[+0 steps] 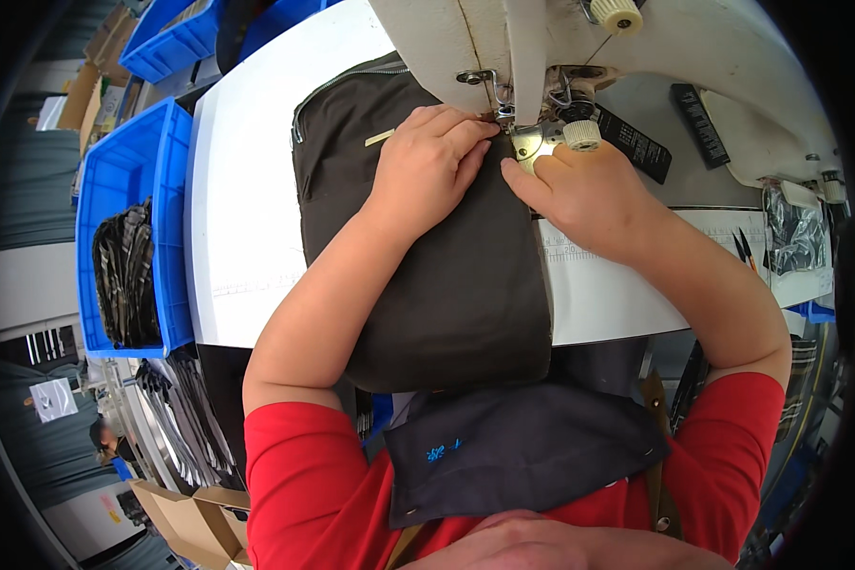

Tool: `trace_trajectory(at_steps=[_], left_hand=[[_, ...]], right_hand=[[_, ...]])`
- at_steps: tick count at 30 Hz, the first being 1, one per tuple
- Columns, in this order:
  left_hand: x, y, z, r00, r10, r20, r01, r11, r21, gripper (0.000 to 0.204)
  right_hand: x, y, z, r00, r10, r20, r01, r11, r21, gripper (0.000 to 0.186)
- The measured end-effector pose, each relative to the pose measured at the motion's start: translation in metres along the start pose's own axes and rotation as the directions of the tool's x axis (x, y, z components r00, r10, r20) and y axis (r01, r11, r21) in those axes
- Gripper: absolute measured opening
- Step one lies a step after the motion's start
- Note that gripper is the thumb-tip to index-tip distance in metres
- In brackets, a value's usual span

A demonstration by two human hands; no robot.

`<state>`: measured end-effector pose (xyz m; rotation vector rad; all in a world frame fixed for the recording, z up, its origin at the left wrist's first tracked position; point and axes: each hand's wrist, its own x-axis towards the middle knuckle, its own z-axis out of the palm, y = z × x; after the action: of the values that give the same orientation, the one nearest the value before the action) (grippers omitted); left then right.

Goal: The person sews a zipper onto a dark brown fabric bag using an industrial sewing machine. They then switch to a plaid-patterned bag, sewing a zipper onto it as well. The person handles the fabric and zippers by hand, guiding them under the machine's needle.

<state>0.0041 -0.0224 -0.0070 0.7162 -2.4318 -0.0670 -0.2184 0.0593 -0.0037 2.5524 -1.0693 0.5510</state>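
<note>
Dark olive fabric piece (437,285) with a zipper along its top lies under the white sewing machine (465,38). My left hand (432,166) presses on it, fingers closed together at its seam beside the presser foot (505,116). A pale strip (380,137) lies on the fabric left of that hand. My right hand (589,199) is curled at the fabric's right edge, just below the metal needle plate (527,142); what its fingertips hold, if anything, is hidden.
White table (242,228) surrounds the work. A blue bin (171,266) with folded dark fabric stands left. Black labels (641,147), dark slender tools (746,249) and a clear bag (790,233) lie right. Another person (109,442) appears far lower left, near a cardboard box (185,527).
</note>
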Motion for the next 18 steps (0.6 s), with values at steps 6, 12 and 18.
trace_trajectory(at_steps=[6, 12, 18], left_hand=[[-0.002, 0.000, -0.006, 0.997, 0.073, 0.018, -0.073, 0.997, 0.031, 0.028], [-0.001, -0.005, -0.001, 0.990, 0.136, -0.046, -0.137, 0.990, -0.030, 0.028], [0.002, -0.011, 0.001, 0.995, 0.094, -0.022, -0.094, 0.996, -0.010, 0.025]], right_hand=[[0.002, -0.001, 0.001, 1.000, -0.020, -0.001, 0.020, 0.997, 0.075, 0.015], [0.003, -0.003, -0.001, 0.998, 0.008, 0.057, -0.015, 0.992, 0.126, 0.015], [0.003, -0.004, 0.001, 0.996, 0.030, 0.084, -0.035, 0.998, 0.054, 0.025]])
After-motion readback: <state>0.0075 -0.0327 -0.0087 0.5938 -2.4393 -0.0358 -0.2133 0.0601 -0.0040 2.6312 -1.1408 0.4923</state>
